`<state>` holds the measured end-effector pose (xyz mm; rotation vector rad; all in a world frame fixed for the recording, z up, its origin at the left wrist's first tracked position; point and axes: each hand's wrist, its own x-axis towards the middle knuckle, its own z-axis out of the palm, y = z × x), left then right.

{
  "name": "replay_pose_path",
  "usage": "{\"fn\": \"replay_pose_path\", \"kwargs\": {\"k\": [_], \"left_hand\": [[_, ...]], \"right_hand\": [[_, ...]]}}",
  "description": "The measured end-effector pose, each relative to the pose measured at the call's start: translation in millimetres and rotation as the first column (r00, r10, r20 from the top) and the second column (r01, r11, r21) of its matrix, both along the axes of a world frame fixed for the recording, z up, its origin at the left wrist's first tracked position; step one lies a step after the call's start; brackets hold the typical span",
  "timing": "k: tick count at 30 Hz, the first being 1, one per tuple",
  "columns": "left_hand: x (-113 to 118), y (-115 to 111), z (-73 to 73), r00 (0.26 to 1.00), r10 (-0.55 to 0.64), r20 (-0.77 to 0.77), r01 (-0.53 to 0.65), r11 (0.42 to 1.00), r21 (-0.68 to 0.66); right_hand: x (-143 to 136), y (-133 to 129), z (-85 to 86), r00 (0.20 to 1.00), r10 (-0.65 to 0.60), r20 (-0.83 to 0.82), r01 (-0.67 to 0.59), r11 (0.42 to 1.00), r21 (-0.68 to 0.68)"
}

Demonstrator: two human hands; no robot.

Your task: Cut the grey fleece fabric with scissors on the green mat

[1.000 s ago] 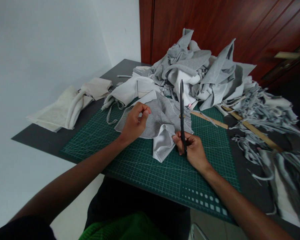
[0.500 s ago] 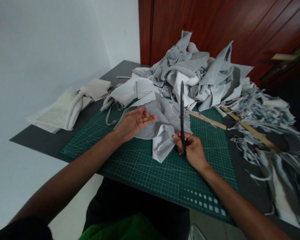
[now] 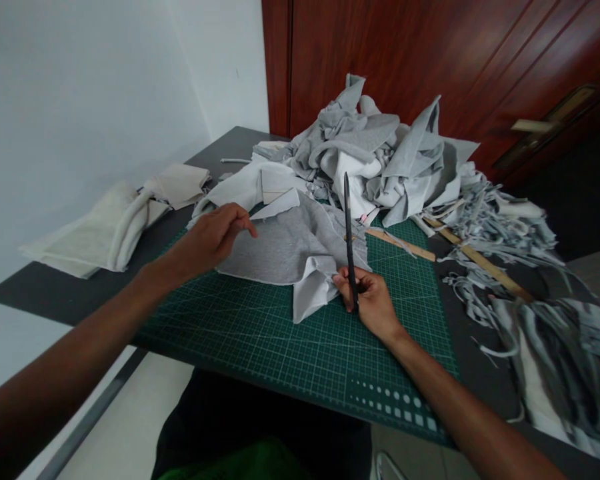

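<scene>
My left hand is over the left edge of a grey fabric piece, fingers bent loosely downward with nothing visible in them. I cannot tell whether its fingertips touch the cloth. A pair of black scissors is in my right hand, blades pointing up and away from me and apparently closed together. The right fingertips are at the folded, paler corner of the same fabric; whether they pinch it is unclear. The fabric lies on a green cutting mat.
A heap of grey and white cloth stands at the back against a brown door. Thin offcuts and wooden rulers lie right. Folded cream fabric lies left, stacked grey pieces front right.
My left hand has moved left and turned from palm-up to palm-down, its fingers bending. The fabric's left part lies more exposed. My right hand still holds the scissors; the whole view has shifted slightly.
</scene>
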<state>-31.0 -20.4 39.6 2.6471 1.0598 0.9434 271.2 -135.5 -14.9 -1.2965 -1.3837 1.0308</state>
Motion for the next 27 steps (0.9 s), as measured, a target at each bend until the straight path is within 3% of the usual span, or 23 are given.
{"fn": "replay_pose_path", "kwargs": {"k": [4, 7, 11, 14, 16, 18, 23, 24, 27], "left_hand": [[-26.2, 8.6, 1.4, 0.99, 0.053, -0.133, -0.05, 0.998, 0.025], [-47.8, 18.0, 5.4, 0.962, 0.182, -0.205, -0.175, 0.983, 0.05], [-79.6, 28.7, 10.9, 0.891, 0.392, -0.228, -0.372, 0.919, 0.13], [-102.2, 32.1, 11.7, 0.768, 0.603, -0.218, -0.574, 0.798, 0.185], [-114.2, 32.3, 10.7, 0.722, 0.659, -0.209, -0.63, 0.752, 0.193], [-121.2, 30.8, 9.5, 0.732, 0.645, -0.219, -0.611, 0.764, 0.209], [-104.0, 13.8, 16.2, 0.714, 0.617, -0.33, -0.588, 0.785, 0.196], [-95.3, 8.2, 19.6, 0.677, 0.657, -0.332, -0.636, 0.749, 0.185], [-68.3, -8.3, 29.5, 0.531, 0.83, -0.173, -0.777, 0.558, 0.293]], "right_hand": [[0.0, 0.2, 0.3, 1.0, 0.001, 0.01, -0.001, 1.0, 0.002], [0.5, -0.3, 0.3, 1.0, 0.001, 0.007, -0.001, 1.0, 0.007], [1.4, -0.2, 1.3, 1.0, -0.011, -0.007, 0.011, 1.0, -0.002], [1.2, 0.2, 2.8, 1.0, -0.019, -0.016, 0.019, 1.0, -0.013], [0.7, 0.2, 3.6, 1.0, -0.015, -0.022, 0.015, 1.0, -0.017], [0.2, 0.0, 3.9, 1.0, -0.012, -0.022, 0.011, 1.0, -0.02], [0.5, -0.2, 2.6, 1.0, -0.011, -0.017, 0.01, 1.0, -0.022], [0.7, -0.1, 2.5, 1.0, -0.009, -0.018, 0.009, 1.0, -0.021], [1.0, 0.4, 3.1, 1.0, 0.003, -0.021, -0.003, 1.0, -0.015]]}}
